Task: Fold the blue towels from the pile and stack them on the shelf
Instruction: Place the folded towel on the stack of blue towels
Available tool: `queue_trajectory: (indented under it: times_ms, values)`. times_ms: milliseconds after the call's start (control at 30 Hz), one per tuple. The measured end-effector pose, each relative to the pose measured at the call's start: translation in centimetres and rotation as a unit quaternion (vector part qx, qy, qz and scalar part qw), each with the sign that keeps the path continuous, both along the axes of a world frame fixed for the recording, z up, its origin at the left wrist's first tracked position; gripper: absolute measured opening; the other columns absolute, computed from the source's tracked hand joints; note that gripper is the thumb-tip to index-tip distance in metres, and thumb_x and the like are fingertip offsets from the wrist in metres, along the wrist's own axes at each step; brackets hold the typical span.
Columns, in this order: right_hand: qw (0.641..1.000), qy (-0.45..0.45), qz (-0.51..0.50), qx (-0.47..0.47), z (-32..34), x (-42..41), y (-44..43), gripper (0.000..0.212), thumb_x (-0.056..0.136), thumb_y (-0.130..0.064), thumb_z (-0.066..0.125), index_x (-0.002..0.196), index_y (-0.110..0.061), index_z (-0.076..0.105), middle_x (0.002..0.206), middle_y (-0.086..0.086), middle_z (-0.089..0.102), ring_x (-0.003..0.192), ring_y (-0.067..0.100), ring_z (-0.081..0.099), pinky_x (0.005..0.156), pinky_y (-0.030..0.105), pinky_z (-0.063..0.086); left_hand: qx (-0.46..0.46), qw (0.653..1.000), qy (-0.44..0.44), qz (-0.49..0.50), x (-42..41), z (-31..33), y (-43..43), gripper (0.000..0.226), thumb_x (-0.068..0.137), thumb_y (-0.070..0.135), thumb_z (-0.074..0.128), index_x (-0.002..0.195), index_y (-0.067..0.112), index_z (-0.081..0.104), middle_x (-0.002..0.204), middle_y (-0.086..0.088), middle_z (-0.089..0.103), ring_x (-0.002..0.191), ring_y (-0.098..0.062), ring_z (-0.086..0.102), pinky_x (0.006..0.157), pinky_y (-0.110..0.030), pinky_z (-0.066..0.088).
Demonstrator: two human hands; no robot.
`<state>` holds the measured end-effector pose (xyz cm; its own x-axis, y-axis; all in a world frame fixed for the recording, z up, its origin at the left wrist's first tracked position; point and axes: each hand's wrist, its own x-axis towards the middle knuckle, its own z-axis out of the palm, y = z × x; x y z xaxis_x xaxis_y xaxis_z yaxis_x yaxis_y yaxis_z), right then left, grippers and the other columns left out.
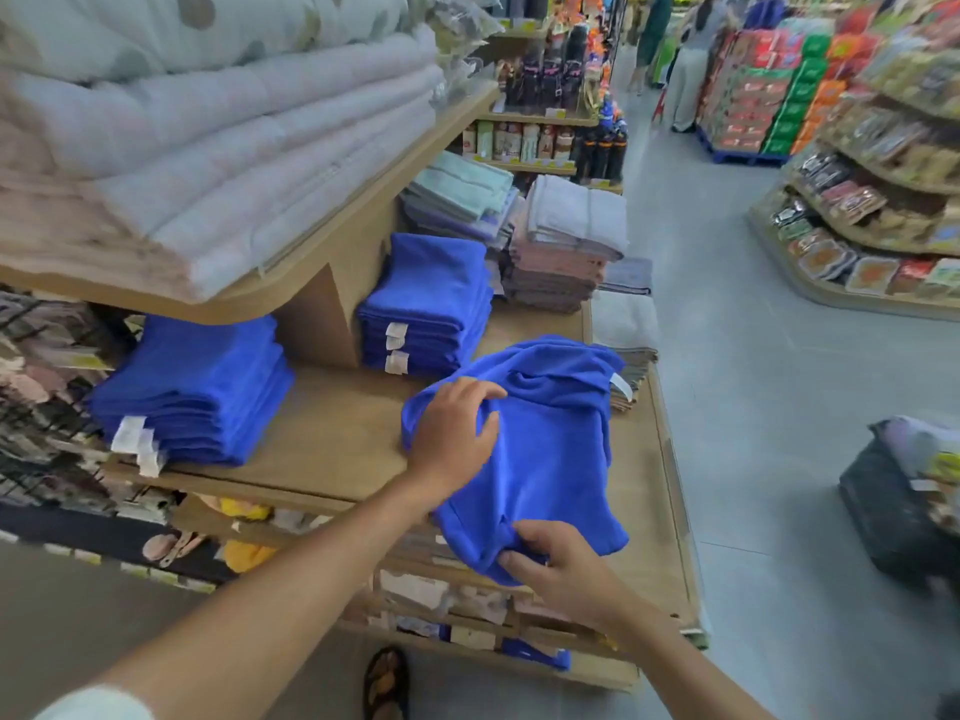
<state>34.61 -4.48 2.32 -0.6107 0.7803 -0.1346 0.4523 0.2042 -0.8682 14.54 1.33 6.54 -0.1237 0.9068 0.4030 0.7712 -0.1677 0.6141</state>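
Loose blue towel (556,449) lies rumpled on the wooden shelf (332,439), right of centre. Its near end hangs a bit over the shelf's front edge. Long axis runs near-to-far, leaning slightly right at the far end, where a white label (621,385) sticks out.

Both hands are on it. The left hand (451,436) sits at the towel's left edge, approx. mid-length, w/ fingers curled over a raised ridge of cloth and grasping it; forearm comes in low from the near left, wrist roughly straight. The right hand (563,563) is at the near end, fingers tucked round the hem and pinching it, knuckles up, arm coming in from the near right.

So the bulk of the cloth lies far and right of both grips. Only the near-left quarter is under control; the far end is bunched and free.

Key relation: finished blue stacks sit left of the towel. The far stack (426,309) is just beyond the left hand, and the near-left stack (192,392) is well apart across bare wood. Left hand is the nearer one to both.

Judgement: the fold prob. goes along the long axis, far end brought toward the near hem, so the far bunch needs flattening first or the fold will trap creases.
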Motion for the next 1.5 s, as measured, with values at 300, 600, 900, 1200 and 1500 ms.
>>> queue_trajectory:
  times_ms: [300, 600, 900, 1200, 1500]
  values:
    - [0.991, 0.087, -0.083, -0.053, 1.8, 0.8, -1.3, 0.034, 0.096, -0.031, 0.059, 0.074, -0.008, 0.047, 0.067, -0.002, 0.035, 0.064, 0.012, 0.032, 0.059, 0.027, 0.028, -0.094, 0.935, 0.297, -0.169, 8.7, 2.5, 12.7, 0.023, 0.099, 0.023, 0.051, 0.114, 0.021, 0.067, 0.125, -0.007, 0.061, 0.121, -0.029, 0.054, 0.091, -0.041, 0.047]
    - [0.980, 0.111, -0.162, -0.041, 2.5, 2.5, -2.2, 0.020, 0.103, -0.015, 0.051, 0.095, -0.017, 0.069, 0.085, 0.001, 0.066, 0.080, 0.012, 0.058, 0.075, 0.034, 0.048, -0.133, 0.925, 0.289, -0.207, 8.8, 2.4, 16.9, 0.019, 0.096, 0.032, 0.059, 0.106, 0.027, 0.073, 0.115, -0.005, 0.065, 0.114, -0.027, 0.057, 0.090, -0.042, 0.049]
    - [0.976, 0.145, -0.130, 0.093, 9.0, 3.3, 1.5, 0.051, 0.096, 0.001, 0.040, 0.119, -0.031, 0.073, 0.112, -0.012, 0.071, 0.113, 0.014, 0.064, 0.096, 0.023, 0.048, -0.078, 0.983, -0.039, -0.160, 7.2, 7.8, 14.6, 0.018, 0.098, 0.020, 0.058, 0.107, 0.017, 0.073, 0.097, 0.000, 0.075, 0.088, -0.014, 0.066, 0.073, -0.026, 0.043]
    - [0.939, 0.202, -0.198, 0.197, 17.1, 2.3, 8.3, 0.013, 0.095, -0.011, 0.069, 0.091, -0.022, 0.074, 0.085, -0.007, 0.074, 0.079, 0.005, 0.066, 0.075, 0.023, 0.053, -0.225, 0.867, -0.406, -0.182, 5.5, 12.7, 5.9, 0.024, 0.102, 0.011, 0.049, 0.088, 0.020, 0.067, 0.067, 0.009, 0.065, 0.058, -0.007, 0.061, 0.049, -0.022, 0.048]
    - [0.922, 0.132, -0.242, 0.271, 17.1, 1.3, 9.7, 0.007, 0.084, -0.046, 0.071, 0.086, -0.041, 0.067, 0.086, -0.017, 0.071, 0.079, 0.006, 0.068, 0.069, 0.022, 0.052, -0.183, 0.857, -0.445, -0.186, 4.5, 14.1, 0.8, 0.025, 0.105, 0.021, 0.053, 0.118, 0.008, 0.070, 0.098, -0.006, 0.071, 0.085, -0.021, 0.067, 0.067, -0.032, 0.054]
